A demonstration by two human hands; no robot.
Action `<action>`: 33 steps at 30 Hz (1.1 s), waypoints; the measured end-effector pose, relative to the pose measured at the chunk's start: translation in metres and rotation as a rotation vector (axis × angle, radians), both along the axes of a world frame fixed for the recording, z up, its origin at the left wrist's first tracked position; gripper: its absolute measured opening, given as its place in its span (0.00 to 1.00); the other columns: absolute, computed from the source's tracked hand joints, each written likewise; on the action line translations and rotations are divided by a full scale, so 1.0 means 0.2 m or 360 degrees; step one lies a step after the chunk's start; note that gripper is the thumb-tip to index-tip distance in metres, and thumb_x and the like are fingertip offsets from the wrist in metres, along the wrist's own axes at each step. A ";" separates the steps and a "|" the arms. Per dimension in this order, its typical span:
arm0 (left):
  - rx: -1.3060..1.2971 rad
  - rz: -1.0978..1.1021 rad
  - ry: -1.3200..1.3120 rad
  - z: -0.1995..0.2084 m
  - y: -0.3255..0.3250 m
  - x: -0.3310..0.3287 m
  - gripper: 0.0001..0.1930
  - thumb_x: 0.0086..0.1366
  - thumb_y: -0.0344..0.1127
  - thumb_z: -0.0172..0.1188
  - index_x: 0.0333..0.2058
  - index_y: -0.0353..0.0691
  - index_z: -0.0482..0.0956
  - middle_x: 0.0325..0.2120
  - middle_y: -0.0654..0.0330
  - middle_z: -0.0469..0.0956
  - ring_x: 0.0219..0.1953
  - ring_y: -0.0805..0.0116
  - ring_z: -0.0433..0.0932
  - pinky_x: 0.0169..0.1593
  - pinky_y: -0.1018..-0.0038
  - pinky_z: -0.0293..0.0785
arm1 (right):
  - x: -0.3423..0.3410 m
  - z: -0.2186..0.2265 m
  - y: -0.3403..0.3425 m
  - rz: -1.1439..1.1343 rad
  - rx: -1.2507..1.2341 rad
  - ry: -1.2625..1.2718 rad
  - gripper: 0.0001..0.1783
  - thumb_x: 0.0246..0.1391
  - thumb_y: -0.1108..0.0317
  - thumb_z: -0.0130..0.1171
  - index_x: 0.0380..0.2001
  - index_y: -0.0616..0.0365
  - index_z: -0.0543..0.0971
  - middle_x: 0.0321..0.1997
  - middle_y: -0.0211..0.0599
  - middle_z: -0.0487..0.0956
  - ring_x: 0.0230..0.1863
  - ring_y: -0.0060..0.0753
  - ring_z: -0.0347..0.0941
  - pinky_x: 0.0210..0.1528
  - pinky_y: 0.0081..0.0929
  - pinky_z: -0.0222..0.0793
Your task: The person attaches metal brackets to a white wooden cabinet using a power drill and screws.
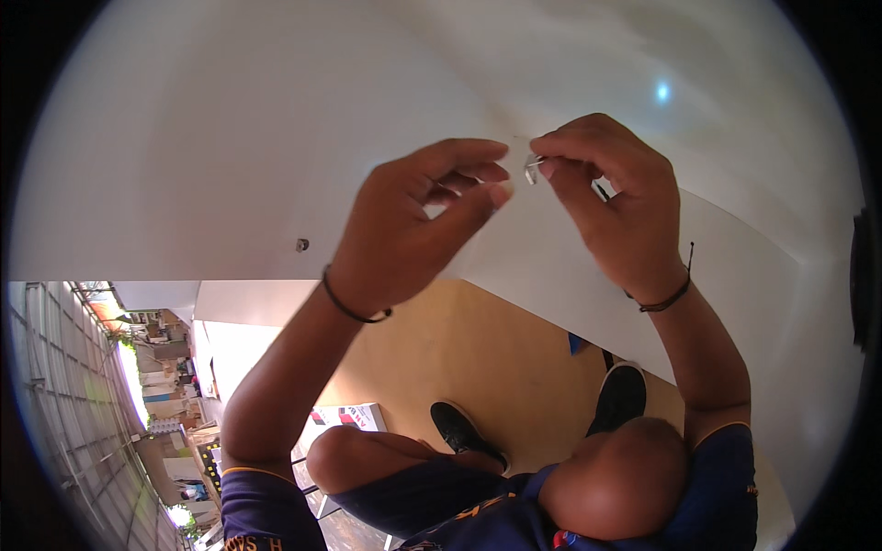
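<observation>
Down low is a dark blue shirt and a bent knee. Two black shoes stand on a tan floor. Both arms go up from there, and each wrist has a thin black band.

The left hand is lifted high with its fingers curled in. The thumb and first finger come close together, and their tips are just beside a small metal piece. I cannot tell if they touch it or hold anything.

The right hand is bent at the wrist. Its fingertips pinch the small metal piece tight. The piece is up in the air between the two hands, right in front of a big white panel.

The work looks like it is in the middle. The piece is in the fingers and does not look fixed to the panel yet. Far to the left, one small dark stud sits in the panel, well apart from the hands. It may be a part that is already in place, but it is too small to be sure
</observation>
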State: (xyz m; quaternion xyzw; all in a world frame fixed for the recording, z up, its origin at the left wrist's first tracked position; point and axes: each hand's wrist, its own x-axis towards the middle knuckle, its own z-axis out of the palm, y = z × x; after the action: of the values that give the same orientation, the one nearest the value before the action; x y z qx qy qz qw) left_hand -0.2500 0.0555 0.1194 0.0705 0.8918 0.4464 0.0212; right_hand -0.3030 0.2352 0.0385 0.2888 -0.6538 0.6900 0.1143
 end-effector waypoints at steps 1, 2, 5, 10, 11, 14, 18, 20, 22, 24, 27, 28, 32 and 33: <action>0.0146 0.0061 -0.0098 -0.01 0.03 0.00 0.13 0.64 0.29 0.59 0.47 0.33 0.76 0.38 0.59 0.80 0.36 0.74 0.77 0.43 0.78 0.73 | 0.00 0.01 -0.02 -0.0055 0.0004 0.0113 0.08 0.50 0.79 0.57 0.34 0.58 0.81 0.31 0.31 0.79 0.32 0.27 0.75 0.31 0.22 0.70; 0.0226 0.0128 -0.0158 0.00 0.05 0.00 0.13 0.64 0.29 0.58 0.46 0.32 0.76 0.38 0.59 0.80 0.36 0.74 0.77 0.43 0.78 0.73 | 0.00 0.02 -0.04 -0.0113 0.0009 0.0224 0.08 0.49 0.79 0.57 0.34 0.58 0.81 0.31 0.32 0.79 0.31 0.28 0.75 0.31 0.23 0.71; 0.0580 0.0318 -0.0325 -0.03 0.08 0.00 0.12 0.65 0.30 0.58 0.44 0.31 0.76 0.36 0.58 0.80 0.37 0.73 0.77 0.43 0.77 0.73 | 0.00 0.01 -0.06 -0.0171 -0.0019 0.0334 0.08 0.49 0.79 0.56 0.33 0.58 0.80 0.31 0.34 0.79 0.30 0.32 0.76 0.29 0.25 0.71; 0.0728 0.0442 -0.0155 -0.08 0.10 0.02 0.09 0.63 0.29 0.60 0.40 0.31 0.78 0.33 0.60 0.81 0.34 0.74 0.77 0.41 0.78 0.75 | 0.02 0.00 -0.07 0.0013 -0.0293 -0.0035 0.08 0.50 0.78 0.57 0.35 0.60 0.79 0.32 0.34 0.80 0.31 0.30 0.78 0.30 0.23 0.72; 0.0752 0.0461 -0.0088 -0.09 0.11 0.01 0.09 0.63 0.30 0.60 0.39 0.30 0.79 0.32 0.61 0.81 0.33 0.75 0.77 0.40 0.79 0.75 | 0.03 -0.01 -0.07 0.0023 -0.0346 -0.0100 0.09 0.50 0.78 0.57 0.36 0.60 0.79 0.32 0.34 0.80 0.31 0.29 0.78 0.30 0.22 0.72; 0.0766 0.0521 0.0030 -0.08 0.13 0.00 0.07 0.62 0.28 0.60 0.38 0.31 0.78 0.32 0.60 0.81 0.34 0.75 0.78 0.41 0.78 0.75 | 0.04 -0.04 -0.06 0.0146 -0.0407 -0.0258 0.09 0.50 0.77 0.58 0.38 0.61 0.78 0.33 0.33 0.81 0.33 0.24 0.78 0.31 0.20 0.71; 0.0421 0.0426 0.0221 -0.08 0.11 0.01 0.06 0.61 0.25 0.60 0.37 0.32 0.79 0.32 0.61 0.81 0.34 0.75 0.78 0.40 0.79 0.75 | 0.04 -0.02 -0.11 0.0310 -0.0549 -0.0483 0.08 0.51 0.75 0.59 0.37 0.61 0.78 0.32 0.32 0.81 0.34 0.20 0.77 0.30 0.18 0.70; 0.0217 0.0298 0.0426 -0.07 0.07 0.01 0.06 0.61 0.24 0.61 0.37 0.33 0.79 0.31 0.61 0.82 0.33 0.75 0.78 0.39 0.78 0.75 | 0.02 0.00 -0.12 0.0383 -0.0544 -0.0624 0.08 0.51 0.75 0.59 0.36 0.61 0.78 0.31 0.30 0.80 0.33 0.19 0.75 0.30 0.18 0.69; 0.0016 0.0160 0.0579 -0.02 0.02 -0.01 0.06 0.59 0.24 0.61 0.36 0.34 0.79 0.30 0.60 0.81 0.33 0.74 0.79 0.38 0.78 0.75 | -0.01 0.04 -0.16 0.0492 -0.0569 -0.0695 0.08 0.51 0.74 0.60 0.36 0.61 0.78 0.29 0.29 0.79 0.31 0.18 0.73 0.29 0.17 0.68; -0.0261 0.0020 0.0639 0.04 -0.04 -0.02 0.07 0.58 0.24 0.63 0.37 0.35 0.79 0.31 0.59 0.81 0.33 0.73 0.79 0.39 0.77 0.74 | -0.04 0.06 -0.20 0.0613 -0.0611 -0.0722 0.07 0.51 0.74 0.59 0.36 0.60 0.78 0.28 0.27 0.78 0.29 0.17 0.71 0.28 0.16 0.66; -0.0839 -0.0161 0.0710 0.18 -0.09 -0.05 0.11 0.55 0.25 0.65 0.39 0.37 0.79 0.33 0.59 0.81 0.35 0.70 0.79 0.41 0.75 0.74 | -0.09 0.06 -0.25 0.0758 -0.0634 -0.0881 0.07 0.50 0.73 0.60 0.34 0.60 0.78 0.27 0.26 0.76 0.26 0.17 0.66 0.27 0.16 0.63; -0.1040 -0.0201 0.0815 0.21 -0.13 -0.08 0.13 0.54 0.26 0.66 0.40 0.38 0.79 0.33 0.59 0.80 0.35 0.69 0.79 0.41 0.75 0.74 | -0.12 0.08 -0.29 0.0732 -0.0600 -0.0925 0.07 0.49 0.72 0.60 0.34 0.60 0.78 0.26 0.26 0.75 0.25 0.17 0.66 0.26 0.17 0.63; -0.1804 -0.0429 0.1135 0.42 -0.35 -0.32 0.17 0.52 0.30 0.65 0.43 0.41 0.79 0.38 0.58 0.79 0.43 0.56 0.75 0.48 0.65 0.71 | -0.39 0.13 -0.55 0.0610 -0.0569 -0.1093 0.10 0.45 0.69 0.63 0.32 0.58 0.77 0.25 0.26 0.73 0.22 0.20 0.63 0.25 0.20 0.62; -0.2010 -0.0425 0.1161 0.51 -0.40 -0.38 0.18 0.52 0.31 0.65 0.44 0.44 0.79 0.40 0.59 0.78 0.46 0.58 0.73 0.48 0.65 0.70 | -0.47 0.15 -0.63 0.0598 -0.0491 -0.1088 0.09 0.46 0.68 0.63 0.32 0.57 0.77 0.26 0.24 0.73 0.26 0.19 0.64 0.28 0.20 0.63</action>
State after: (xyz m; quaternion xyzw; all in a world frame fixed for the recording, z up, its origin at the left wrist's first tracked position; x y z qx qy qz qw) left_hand -0.3259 -0.0245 0.2213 0.2966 0.9130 -0.2097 -0.1858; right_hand -0.3964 0.1094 0.0685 0.1367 -0.4791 0.8448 -0.1952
